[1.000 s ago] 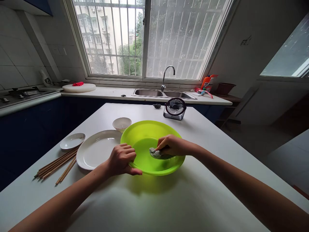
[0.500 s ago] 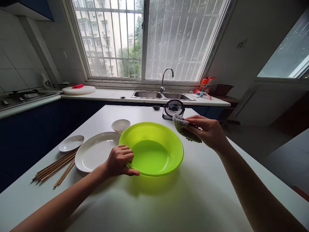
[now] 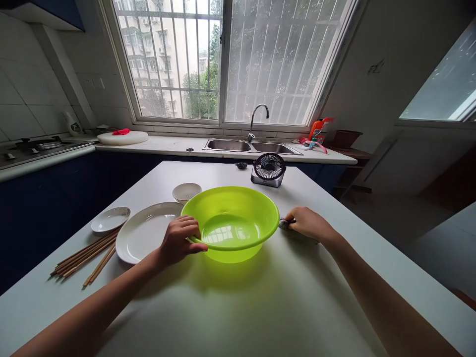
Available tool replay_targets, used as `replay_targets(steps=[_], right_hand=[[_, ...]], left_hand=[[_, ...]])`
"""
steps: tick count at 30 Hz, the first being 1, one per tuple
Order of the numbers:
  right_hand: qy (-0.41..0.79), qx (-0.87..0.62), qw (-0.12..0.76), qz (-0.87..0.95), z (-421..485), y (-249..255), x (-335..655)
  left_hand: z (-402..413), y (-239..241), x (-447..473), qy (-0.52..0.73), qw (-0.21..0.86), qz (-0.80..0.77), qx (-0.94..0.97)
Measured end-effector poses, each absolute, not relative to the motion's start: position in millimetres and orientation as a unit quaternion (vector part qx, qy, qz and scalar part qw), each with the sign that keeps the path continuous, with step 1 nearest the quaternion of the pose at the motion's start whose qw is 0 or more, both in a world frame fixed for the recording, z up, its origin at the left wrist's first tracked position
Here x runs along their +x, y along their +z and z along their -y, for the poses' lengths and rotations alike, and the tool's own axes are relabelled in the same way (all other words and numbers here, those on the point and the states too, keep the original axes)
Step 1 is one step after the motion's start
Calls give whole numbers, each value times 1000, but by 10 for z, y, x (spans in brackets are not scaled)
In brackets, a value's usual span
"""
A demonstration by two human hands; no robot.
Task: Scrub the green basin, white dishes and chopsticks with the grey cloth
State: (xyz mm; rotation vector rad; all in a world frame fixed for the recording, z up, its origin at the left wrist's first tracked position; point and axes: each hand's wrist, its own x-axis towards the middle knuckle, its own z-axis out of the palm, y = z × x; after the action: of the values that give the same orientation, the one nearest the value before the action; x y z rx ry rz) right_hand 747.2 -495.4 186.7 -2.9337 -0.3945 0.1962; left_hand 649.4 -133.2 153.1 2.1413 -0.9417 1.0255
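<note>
Hands, two. Left hand (image 3: 181,239): closed on the rim of one green basin (image 3: 232,223), clock centre, at eight o'clock. Right hand (image 3: 307,224): gripping a grey cloth (image 3: 283,224) just outside the rim at three; contact with the surface (image 3: 238,317) uncertain. Advisable: firm left grip, cloth bunched under the fingers. Neighbours: plate (image 3: 145,232), nine; bowl (image 3: 186,193), ten; fan (image 3: 268,168), one. Open room: four to six; surface edge lies beyond the right hand.

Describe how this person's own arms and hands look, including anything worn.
The bare left hand and bare right hand are ungloved, with no ring visible. The slim left forearm and slim right forearm are uncovered to the picture's edge: no sleeve, watch or bracelet shows.
</note>
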Motion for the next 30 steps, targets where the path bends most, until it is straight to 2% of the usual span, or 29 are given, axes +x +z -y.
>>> replay_targets(steps=[14,19,23,25,30], right_hand=[[84,-988,27,127,4812,1832,7388],[94,-986,24,132,4802,1845,7372],[34,-984,9,175,4733,1917,7277],[-20,-980,44,194,4666,1975,7193],[-41,-950,227,212,4516,2134,6992]], left_hand=[[1309,1632,6534,357,387,290,799],[1350,1714,6589,389,434,256,772],[1408,1751,6645,415,452,203,763],[1450,1787,6665,422,457,177,763],[1565,1933,6712,431,500,86,746]])
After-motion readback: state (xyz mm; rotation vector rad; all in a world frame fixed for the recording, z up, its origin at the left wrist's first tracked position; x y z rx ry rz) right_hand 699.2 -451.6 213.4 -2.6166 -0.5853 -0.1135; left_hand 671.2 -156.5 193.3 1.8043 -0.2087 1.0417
